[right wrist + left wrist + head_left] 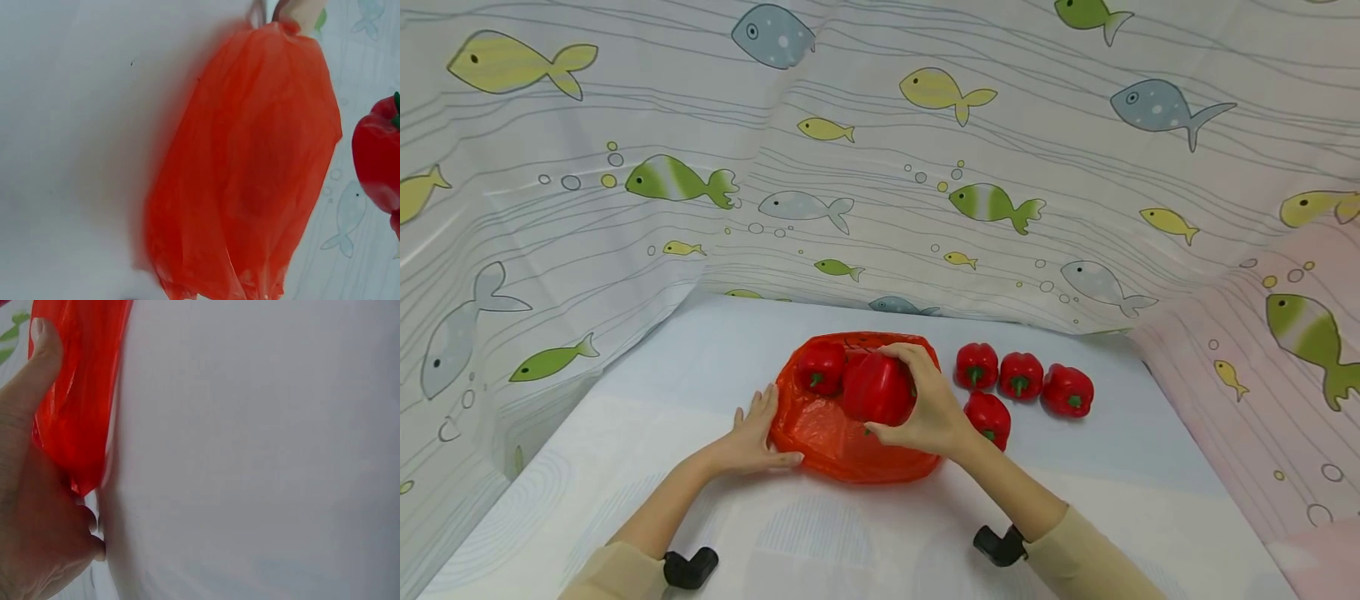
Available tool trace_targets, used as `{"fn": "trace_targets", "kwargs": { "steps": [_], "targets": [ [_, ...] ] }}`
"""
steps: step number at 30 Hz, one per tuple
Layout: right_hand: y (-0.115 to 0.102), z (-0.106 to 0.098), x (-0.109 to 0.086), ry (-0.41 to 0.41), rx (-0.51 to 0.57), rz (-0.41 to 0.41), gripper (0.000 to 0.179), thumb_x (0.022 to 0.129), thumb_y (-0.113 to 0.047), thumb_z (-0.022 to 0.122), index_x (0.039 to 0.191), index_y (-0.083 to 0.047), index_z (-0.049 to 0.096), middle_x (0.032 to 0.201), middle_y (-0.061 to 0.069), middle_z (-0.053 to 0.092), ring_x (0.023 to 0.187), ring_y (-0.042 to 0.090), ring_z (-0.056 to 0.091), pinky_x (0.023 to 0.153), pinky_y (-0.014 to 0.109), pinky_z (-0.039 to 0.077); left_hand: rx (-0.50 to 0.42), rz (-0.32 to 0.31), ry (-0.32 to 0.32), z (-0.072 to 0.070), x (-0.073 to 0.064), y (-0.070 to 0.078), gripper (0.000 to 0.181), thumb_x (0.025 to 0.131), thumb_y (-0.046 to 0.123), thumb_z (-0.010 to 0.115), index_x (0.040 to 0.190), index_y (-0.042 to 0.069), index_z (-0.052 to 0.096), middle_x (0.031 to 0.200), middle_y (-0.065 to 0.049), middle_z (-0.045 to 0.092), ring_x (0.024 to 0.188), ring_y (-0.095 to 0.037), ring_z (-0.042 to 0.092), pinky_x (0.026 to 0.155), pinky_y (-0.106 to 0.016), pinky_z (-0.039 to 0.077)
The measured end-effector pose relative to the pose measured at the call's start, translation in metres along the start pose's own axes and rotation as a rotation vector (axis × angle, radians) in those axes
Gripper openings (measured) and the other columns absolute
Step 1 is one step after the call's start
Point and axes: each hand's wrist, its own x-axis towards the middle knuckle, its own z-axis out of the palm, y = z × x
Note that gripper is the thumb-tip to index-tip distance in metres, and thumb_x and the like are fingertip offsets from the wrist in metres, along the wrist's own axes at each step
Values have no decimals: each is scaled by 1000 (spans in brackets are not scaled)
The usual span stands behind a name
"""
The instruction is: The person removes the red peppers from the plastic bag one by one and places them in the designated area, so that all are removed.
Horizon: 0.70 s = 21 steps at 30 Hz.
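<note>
An orange-red plastic bag (820,433) lies with its mouth spread wide on the table. My left hand (756,433) rests against its left side, fingers spread and thumb along the near edge; in the left wrist view the thumb (44,356) lies against the plastic (87,394). Above the bag's mouth, my right hand (928,408) grips a large red bell pepper (877,388) between thumb and fingers. Another bell pepper (822,367) sits inside at the back left. The right wrist view shows the bag's near side (244,162) and a bell pepper (378,156) at its right edge.
Several red bell peppers stand right of the bag: three in a back row, including a middle one (1021,376) and a right one (1068,391), and one nearer (988,418), partly behind the right wrist. A fish-patterned curtain (865,167) surrounds the white table (1112,467).
</note>
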Motion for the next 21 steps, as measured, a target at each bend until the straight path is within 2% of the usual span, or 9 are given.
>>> {"fn": "trace_targets", "kwargs": {
  "steps": [7,13,21],
  "targets": [
    [-2,-16,-3,-12,0,21,95,60,-18,90,139,-12,37,137,1,43,124,16,42,83,34,54,-5,1,-1,-1,-1,1,122,77,47,76,146,-16,-4,153,-34,-6,139,-53,-11,102,-71,-10],
    [-1,-27,-8,11,-15,8,95,61,-16,90,140,-12,37,137,2,43,125,17,42,84,37,54,-12,2,-3,-2,-1,3,122,77,46,75,146,-16,-4,153,-34,-7,138,-53,-11,102,-71,-10],
    [-22,-45,-9,23,-27,14,91,61,-5,88,137,2,38,134,14,44,121,24,46,85,42,54,-10,0,0,-2,0,2,122,77,47,75,146,-16,-4,153,-35,-6,138,-53,-11,103,-71,-10]
  ]
}}
